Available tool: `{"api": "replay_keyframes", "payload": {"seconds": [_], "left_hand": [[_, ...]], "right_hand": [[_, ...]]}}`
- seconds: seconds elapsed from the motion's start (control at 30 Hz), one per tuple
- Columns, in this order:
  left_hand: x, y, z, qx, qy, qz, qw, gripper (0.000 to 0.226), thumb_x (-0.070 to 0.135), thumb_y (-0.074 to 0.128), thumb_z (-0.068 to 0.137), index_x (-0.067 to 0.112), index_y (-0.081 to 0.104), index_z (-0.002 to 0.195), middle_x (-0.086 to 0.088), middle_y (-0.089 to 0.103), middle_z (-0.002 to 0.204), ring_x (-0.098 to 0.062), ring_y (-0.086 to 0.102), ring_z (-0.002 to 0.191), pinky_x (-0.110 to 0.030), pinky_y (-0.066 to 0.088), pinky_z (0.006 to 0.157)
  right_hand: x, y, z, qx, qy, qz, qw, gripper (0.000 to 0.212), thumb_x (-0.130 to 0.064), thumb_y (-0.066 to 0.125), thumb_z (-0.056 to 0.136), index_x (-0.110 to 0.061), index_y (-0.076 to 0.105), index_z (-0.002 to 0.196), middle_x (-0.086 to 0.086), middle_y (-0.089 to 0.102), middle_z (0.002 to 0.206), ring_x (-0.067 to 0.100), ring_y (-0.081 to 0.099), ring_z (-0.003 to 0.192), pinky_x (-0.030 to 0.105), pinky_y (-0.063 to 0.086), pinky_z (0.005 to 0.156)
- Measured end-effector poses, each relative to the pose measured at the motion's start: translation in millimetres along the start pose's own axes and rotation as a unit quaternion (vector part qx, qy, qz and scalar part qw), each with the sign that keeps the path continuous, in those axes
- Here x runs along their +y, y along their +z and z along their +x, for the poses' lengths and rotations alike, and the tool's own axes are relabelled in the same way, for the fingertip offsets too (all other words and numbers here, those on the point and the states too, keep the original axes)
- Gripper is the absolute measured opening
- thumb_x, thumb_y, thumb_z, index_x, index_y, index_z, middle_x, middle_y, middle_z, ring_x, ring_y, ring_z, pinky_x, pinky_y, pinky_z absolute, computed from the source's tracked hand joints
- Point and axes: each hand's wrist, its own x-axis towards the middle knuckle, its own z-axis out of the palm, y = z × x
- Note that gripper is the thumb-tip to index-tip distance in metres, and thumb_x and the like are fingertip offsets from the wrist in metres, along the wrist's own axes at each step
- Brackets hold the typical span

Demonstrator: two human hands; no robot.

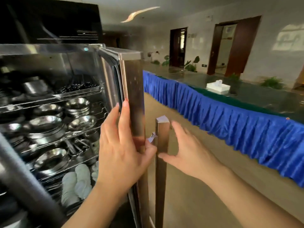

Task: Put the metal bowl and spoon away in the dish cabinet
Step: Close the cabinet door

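Observation:
The dish cabinet (49, 51) fills the left side, its steel door (134, 89) swung open edge-on toward me. Wire shelves inside carry several stacked metal bowls (77, 106), metal plates (49, 160) and utensils (74, 147); white dishes (77, 180) stand on the lowest visible shelf. My left hand (120, 152) grips the door's edge, fingers flat on its inner face and thumb around the front. My right hand (185, 148) is spread open just right of the door's vertical bar handle (162, 142), thumb tip touching it. Neither hand holds a bowl or spoon.
A long table with a blue pleated skirt (222, 116) and a dark glossy top runs along the right, a white tissue box (218, 87) on it. Bare floor lies between the table and the cabinet. Brown doors and potted plants (191, 65) line the far wall.

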Motion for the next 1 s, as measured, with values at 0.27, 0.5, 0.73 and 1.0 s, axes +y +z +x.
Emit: {"api": "replay_keyframes", "payload": {"seconds": [0.27, 0.5, 0.73, 1.0], "left_hand": [[-56.0, -85.2, -21.5, 0.007, -0.06, 0.128, 0.99, 0.102, 0.056, 0.062, 0.087, -0.003, 0.017, 0.156, -0.026, 0.042, 0.144, -0.037, 0.04, 0.132, -0.049, 0.043, 0.106], [-114.5, -142.3, -30.6, -0.011, -0.133, 0.255, 0.958, 0.099, 0.035, 0.076, 0.081, 0.001, 0.02, 0.156, -0.017, 0.046, 0.14, -0.031, 0.045, 0.128, -0.042, 0.041, 0.108], [-183.0, -176.3, -38.3, -0.012, -0.198, 0.32, 0.927, 0.07, 0.036, 0.055, 0.092, 0.002, 0.035, 0.15, -0.018, 0.057, 0.126, -0.033, 0.053, 0.115, -0.047, 0.05, 0.093], [-286.2, -185.1, -39.2, 0.013, -0.206, 0.323, 0.924, 0.064, 0.027, 0.053, 0.101, 0.008, 0.025, 0.155, -0.013, 0.057, 0.129, -0.027, 0.054, 0.117, -0.043, 0.048, 0.098]], "right_hand": [[-78.5, 70.7, 23.5, -0.146, -0.075, 0.199, 0.966, 0.057, -0.041, 0.079, 0.081, -0.036, 0.051, 0.13, -0.013, 0.067, 0.119, 0.01, 0.064, 0.105, 0.025, 0.054, 0.084], [-150.3, 127.5, 45.0, -0.202, -0.145, 0.277, 0.928, 0.057, -0.047, 0.079, 0.077, -0.034, 0.053, 0.126, -0.01, 0.068, 0.122, 0.011, 0.065, 0.108, 0.038, 0.057, 0.092], [-227.5, 181.2, 74.9, -0.237, -0.155, 0.291, 0.914, 0.028, -0.051, 0.076, 0.074, -0.029, 0.062, 0.083, -0.01, 0.067, 0.078, 0.011, 0.067, 0.074, 0.044, 0.061, 0.075], [-299.1, 250.4, 119.0, -0.346, -0.158, 0.344, 0.859, 0.021, -0.04, 0.073, 0.079, -0.02, 0.065, 0.077, -0.009, 0.062, 0.064, 0.011, 0.063, 0.064, 0.041, 0.058, 0.076]]}}
